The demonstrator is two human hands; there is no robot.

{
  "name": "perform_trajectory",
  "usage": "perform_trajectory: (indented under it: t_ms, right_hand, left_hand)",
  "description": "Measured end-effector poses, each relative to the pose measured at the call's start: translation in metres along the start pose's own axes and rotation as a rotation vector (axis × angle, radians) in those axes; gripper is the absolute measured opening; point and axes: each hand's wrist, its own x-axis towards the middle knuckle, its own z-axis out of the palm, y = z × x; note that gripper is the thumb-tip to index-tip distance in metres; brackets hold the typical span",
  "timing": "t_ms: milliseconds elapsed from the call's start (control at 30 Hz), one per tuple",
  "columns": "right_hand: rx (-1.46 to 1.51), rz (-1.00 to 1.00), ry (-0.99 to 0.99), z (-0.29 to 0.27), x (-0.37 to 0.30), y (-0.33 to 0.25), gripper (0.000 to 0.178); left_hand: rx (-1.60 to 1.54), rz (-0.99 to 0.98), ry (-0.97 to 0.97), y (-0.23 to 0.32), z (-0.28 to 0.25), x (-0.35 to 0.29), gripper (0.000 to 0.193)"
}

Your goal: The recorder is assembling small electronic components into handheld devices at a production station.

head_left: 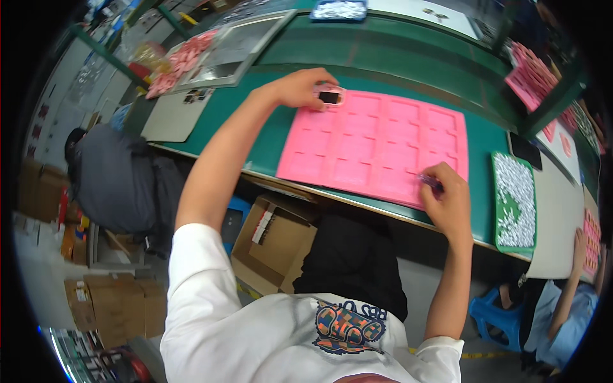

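Note:
A pink tray (367, 167) with rows of shallow rectangular recesses lies in front of me on the green table. Over its far left corner, my left hand (305, 89) curls its fingers around a small rounded piece (330, 97) with a pale pink rim and a black window. Whether that piece rests on the tray or is lifted off it, I cannot tell. At the tray's near right part, my right hand (449, 196) is closed in a pinch on a small dark purplish piece (431, 182). The fingers partly cover this piece, and its kind is unclear.
Right of the tray stand a green-rimmed bin (514, 210) of small silvery parts and a dark phone-like slab (525, 150). A blue bin (338, 10) sits on the far shelf. Pink pieces (182, 62) lie far left. A co-worker's hand (580, 251) is at the far right.

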Motion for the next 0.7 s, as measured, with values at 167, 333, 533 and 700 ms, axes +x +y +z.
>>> perform_trajectory:
  t_ms: [167, 333, 533, 700]
  right_hand:
    - [0.007, 0.059, -0.033, -0.003, -0.001, -0.001, 0.016]
    - [0.031, 0.156, -0.026, -0.003, 0.0, -0.003, 0.016]
    - [-0.012, 0.093, 0.005, 0.003, 0.0, -0.004, 0.014]
    - [-0.028, 0.11, -0.01, 0.002, 0.0, -0.003, 0.013]
  left_hand:
    - [0.021, 0.016, 0.037, -0.003, 0.01, -0.013, 0.07]
    - [-0.148, 0.029, 0.464, -0.009, 0.03, -0.052, 0.069]
    - [-0.184, -0.279, 0.656, -0.034, 0.084, -0.092, 0.049]
    - [0.204, -0.393, 0.585, -0.022, 0.096, -0.089, 0.04]
